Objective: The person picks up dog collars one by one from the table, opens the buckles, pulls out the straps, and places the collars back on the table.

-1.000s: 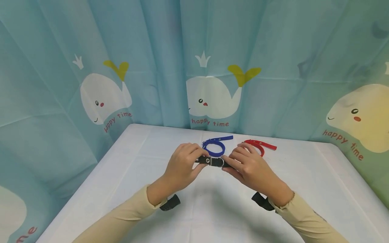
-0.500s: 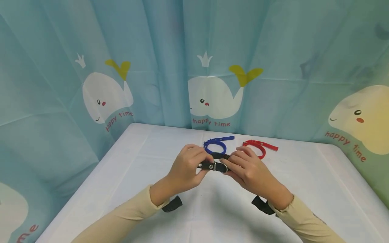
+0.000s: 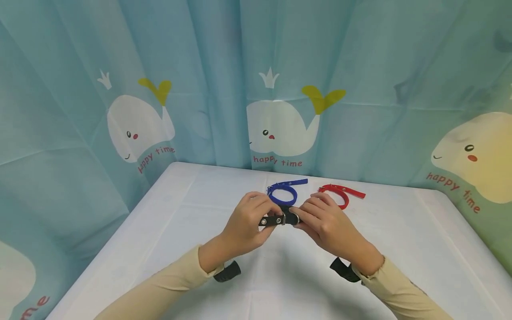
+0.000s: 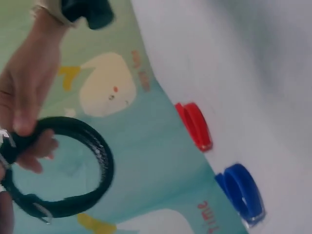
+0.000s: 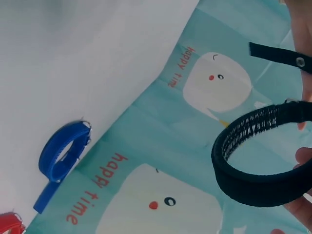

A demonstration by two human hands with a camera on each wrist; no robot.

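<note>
A black pet collar (image 3: 272, 220) with metal eyelets, buckle and D-ring is held up over the table. My left hand (image 3: 250, 222) pinches its eyeleted strap near the buckle. On the other side, my right hand (image 3: 330, 222) grips the collar beside the D-ring, thumb below and fingers above. The left wrist view shows the collar (image 4: 105, 165) buckled into a round loop, with the right hand (image 4: 31, 90) at its upper part. In the right wrist view, the loose strap end (image 5: 273, 52) sticks out above the loop.
Behind the hands, a blue collar (image 3: 296, 195) lies looped on the white table (image 3: 192, 200). To its right is a red collar (image 3: 354, 192), also looped. A light-blue curtain (image 3: 216, 89) printed with whales hangs around the table's far and side edges.
Both hands have lowered slightly, bringing the black collar nearer the person. It has tilted, so its loop behind the buckle came into view. The blue and red collars stay put.
</note>
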